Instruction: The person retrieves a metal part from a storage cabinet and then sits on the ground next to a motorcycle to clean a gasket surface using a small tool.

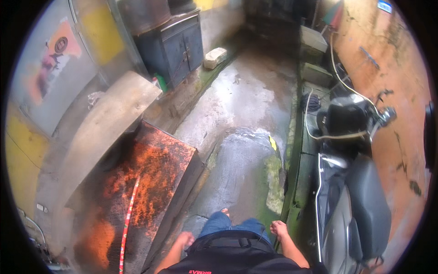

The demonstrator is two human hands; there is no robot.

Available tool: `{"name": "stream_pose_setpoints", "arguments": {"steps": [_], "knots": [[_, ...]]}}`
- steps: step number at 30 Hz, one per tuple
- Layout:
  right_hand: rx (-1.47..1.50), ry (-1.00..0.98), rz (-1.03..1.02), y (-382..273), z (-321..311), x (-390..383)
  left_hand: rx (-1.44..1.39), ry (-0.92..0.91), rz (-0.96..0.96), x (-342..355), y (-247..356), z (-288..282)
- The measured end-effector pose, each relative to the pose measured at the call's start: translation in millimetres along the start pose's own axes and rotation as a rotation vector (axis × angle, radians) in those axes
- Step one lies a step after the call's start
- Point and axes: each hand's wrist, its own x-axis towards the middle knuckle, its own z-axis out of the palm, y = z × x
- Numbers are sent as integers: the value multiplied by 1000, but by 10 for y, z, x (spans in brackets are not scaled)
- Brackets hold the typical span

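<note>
My left hand (185, 239) hangs beside my jeans at the lower middle, near the rusty metal slab (164, 166); its fingers are blurred, so their closing is unclear. On the other side, my right hand (278, 228) has its fingers curled with nothing visible in them, to the left of a parked scooter (365, 196). A red patterned rod (127, 228) lies on the slab. A long pale board (107, 128) is at the slab's far left side.
A wet concrete path (228, 105) runs ahead between a mossy drain edge (299, 182) and a grey metal cabinet (178, 55) with a pale block (215, 58) beside it. Concrete troughs (314, 39), a hose (337, 136) and an orange wall (401, 91) are at the right.
</note>
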Motion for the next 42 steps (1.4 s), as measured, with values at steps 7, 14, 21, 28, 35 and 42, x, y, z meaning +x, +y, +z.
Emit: {"name": "stream_pose_setpoints", "arguments": {"steps": [7, 14, 21, 28, 35, 42], "knots": [[-181, -214, -159, -1869, 842, 1146, -158, 14, 288, 874, 2986, 301], [-84, -172, -158, -3288, 1302, 3410, -604, 8, 412, 2294, 4968, 770], [-118, -461, -203, -5736, 2979, 4243, -943, -255, 349, 3109, 6242, 630], [-125, -645, -204, -7037, 4820, 5412, -1342, -377, 623, 4671, 8114, -315], [-402, -836, -177, -8208, 6188, 5861, -1330, -228, 702, 5449, 9941, -771], [-534, -1062, -308, -9417, 7978, 6686, -1606, -66, 727, 6290, 10868, -1282]]}}
